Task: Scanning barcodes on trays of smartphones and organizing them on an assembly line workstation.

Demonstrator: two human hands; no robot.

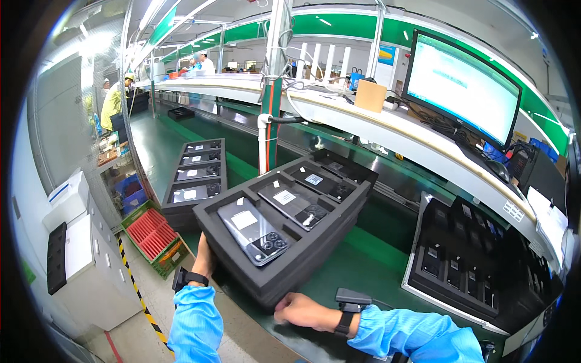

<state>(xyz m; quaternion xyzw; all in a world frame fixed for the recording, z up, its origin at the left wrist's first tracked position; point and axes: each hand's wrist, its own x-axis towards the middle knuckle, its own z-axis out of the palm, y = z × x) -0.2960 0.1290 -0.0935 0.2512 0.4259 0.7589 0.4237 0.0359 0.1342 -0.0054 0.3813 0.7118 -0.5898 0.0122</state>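
In front of me is a stack of black foam trays (266,279), tilted across the bench. Its top tray holds several dark smartphones in separate slots, backs up. The nearest smartphone (249,233) shows a camera cluster and a white label. My left hand (204,261) is closed on the stack's left side, its fingers partly hidden behind the foam. Curled at the stack's lower near corner is my right hand (302,311), gripping the foam there, with some fingertips out of sight. Both wrists carry black straps, the right one with a small black box (353,297).
Another foam tray stack (192,209) with phones stands behind on the green bench (148,130). Darker phone trays (454,284) lie at right. A metal post (266,145) rises just behind my stack. A monitor (463,81) stands on the shelf; a green crate (158,236) is at floor level.
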